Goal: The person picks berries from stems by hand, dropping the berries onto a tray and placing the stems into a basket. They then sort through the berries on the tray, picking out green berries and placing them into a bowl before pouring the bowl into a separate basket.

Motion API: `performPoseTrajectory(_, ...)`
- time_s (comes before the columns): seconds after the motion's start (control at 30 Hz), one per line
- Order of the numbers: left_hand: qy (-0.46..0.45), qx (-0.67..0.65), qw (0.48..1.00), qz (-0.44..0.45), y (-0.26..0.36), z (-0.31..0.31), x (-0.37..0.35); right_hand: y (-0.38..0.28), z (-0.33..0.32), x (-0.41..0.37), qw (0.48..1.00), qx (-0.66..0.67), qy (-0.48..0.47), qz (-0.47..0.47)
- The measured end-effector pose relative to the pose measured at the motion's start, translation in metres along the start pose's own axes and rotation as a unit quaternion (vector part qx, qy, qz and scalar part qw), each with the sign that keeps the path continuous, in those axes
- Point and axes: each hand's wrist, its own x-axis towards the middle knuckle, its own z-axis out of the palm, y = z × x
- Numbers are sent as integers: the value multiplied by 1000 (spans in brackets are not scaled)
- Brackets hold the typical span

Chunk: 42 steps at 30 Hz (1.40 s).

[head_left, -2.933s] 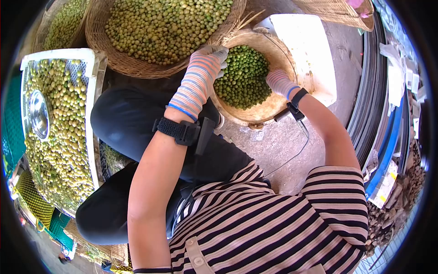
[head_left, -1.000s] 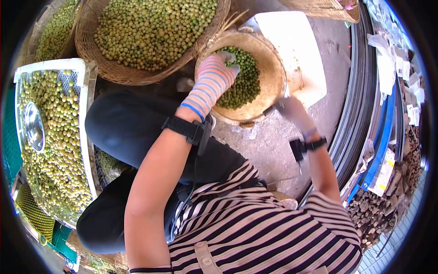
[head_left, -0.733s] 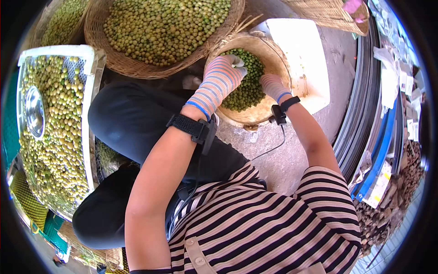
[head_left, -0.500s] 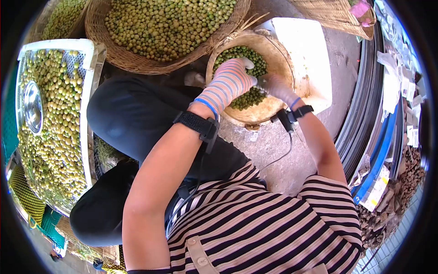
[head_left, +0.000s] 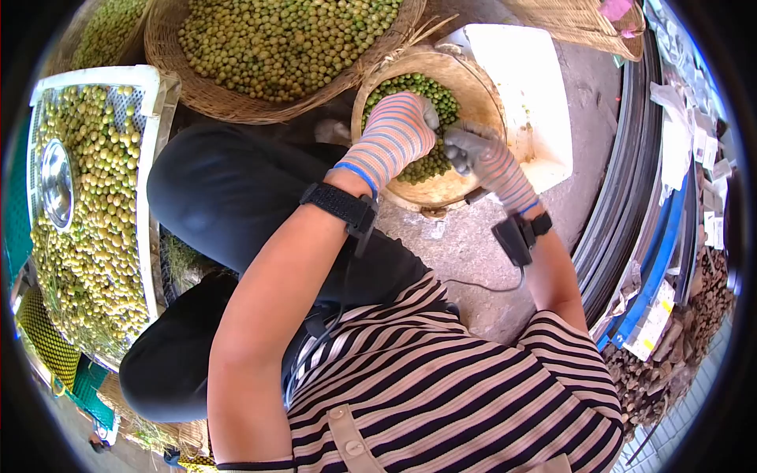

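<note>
Both hands wear striped gloves with grey fingertips. My left hand (head_left: 400,132) is over the left part of a round tub (head_left: 481,91), above small green fruits (head_left: 422,169). Its fingers are curled in; whatever they hold, if anything, is hidden. My right hand (head_left: 482,158) is just to its right, over the tub's right side, with fingers bent and pressed together, pointing at the left hand. Nothing can be made out inside them. A black device with a cable is strapped to the right wrist.
A large wicker basket (head_left: 236,109) of yellow-green fruits stands beyond the tub. A white crate (head_left: 143,236) with fruits and a metal bowl (head_left: 57,185) is at the left. Behind the tub's right side is a white box (head_left: 544,94). Long dark strips (head_left: 623,213) lie farther right.
My right hand has turned and moved slightly away from my left hand, its wrist lower and further right. My left hand has shifted slightly left. The view has shifted a little.
</note>
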Motion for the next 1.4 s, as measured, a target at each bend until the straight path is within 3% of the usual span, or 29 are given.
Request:
performPoseTrajectory(0.03,48,6,999,25,-3,2,-3,-7,-7,1,983,-178,32,44)
performPoseTrajectory(0.07,95,12,994,52,-5,3,-5,-13,-2,13,931,-296,61,205)
performPoseTrajectory(0.1,144,16,986,80,-6,3,-6,-3,-11,25,931,-296,65,203)
performPoseTrajectory(0.13,129,0,990,62,0,-9,-10,23,-22,40,855,-487,-46,169)
performPoseTrajectory(0.17,130,0,990,62,-2,-10,-6,50,-32,53,732,-651,-156,126)
performPoseTrajectory(0.23,132,-164,977,31,-5,-16,2,75,-26,63,786,-540,-253,164)
performPoseTrajectory(0.27,125,-181,975,-21,-3,-20,0,81,-15,74,711,-632,-282,126)
performPoseTrajectory(0.3,126,-181,975,-22,-3,-23,-2,78,-17,85,769,-558,-236,205)
performPoseTrajectory(0.4,107,-182,976,-59,-5,-29,4,58,-48,100,803,-562,-180,86)
performPoseTrajectory(0.47,112,-187,974,-59,-7,-30,1,23,-49,95,790,-591,-81,140)
performPoseTrajectory(0.5,116,-187,974,-55,-8,-31,0,23,-59,97,791,-590,-83,140)
performPoseTrajectory(0.57,119,-193,973,-49,-9,-33,2,20,-78,96,849,-475,71,220)
performPoseTrajectory(0.63,102,-211,971,-46,-13,-35,8,34,-76,97,831,-488,88,251)
performPoseTrajectory(0.67,144,-245,959,-12,-19,-28,10,40,-70,99,812,-500,103,282)
performPoseTrajectory(0.73,130,-271,953,-32,-17,-32,6,72,-63,107,753,-620,13,219)
performPoseTrajectory(0.77,116,-298,946,-52,-15,-36,4,81,-57,110,819,-502,5,277)
performPoseTrajectory(0.8,130,-282,950,-32,-19,-35,6,95,-56,131,740,-618,-65,258)
performPoseTrajectory(0.83,132,-284,949,-31,-21,-35,8,108,-62,128,746,-633,-12,205)
performPoseTrajectory(0.87,132,-287,948,-29,-24,-34,8,90,-47,111,880,-417,16,227)
performPoseTrajectory(0.9,131,-290,948,-28,-26,-32,7,57,-25,91,956,-171,42,236)
performPoseTrajectory(0.97,118,-289,949,-44,-21,-36,0,35,-32,91,954,-210,76,201)
performPoseTrajectory(1.03,113,-312,943,-16,-24,-37,2,17,-45,100,905,-389,134,108)
performPoseTrajectory(1.07,102,-319,941,-38,-22,-38,4,11,-42,100,905,-388,136,107)
performPoseTrajectory(1.13,105,-319,941,-44,-20,-38,4,2,-29,105,818,-551,94,136)
performPoseTrajectory(1.17,109,-319,940,-52,-19,-38,2,7,-28,109,818,-552,92,135)
performPoseTrajectory(1.23,113,-318,940,-50,-16,-40,0,21,-18,115,676,-736,44,-4)
performPoseTrajectory(1.3,119,-317,940,-51,-16,-40,-1,28,-3,119,677,-733,59,-15)
performPoseTrajectory(1.37,135,-293,946,-27,-16,-38,0,40,3,133,670,-739,47,44)
performPoseTrajectory(1.4,128,-301,944,-36,-16,-36,1,42,3,138,621,-781,23,57)
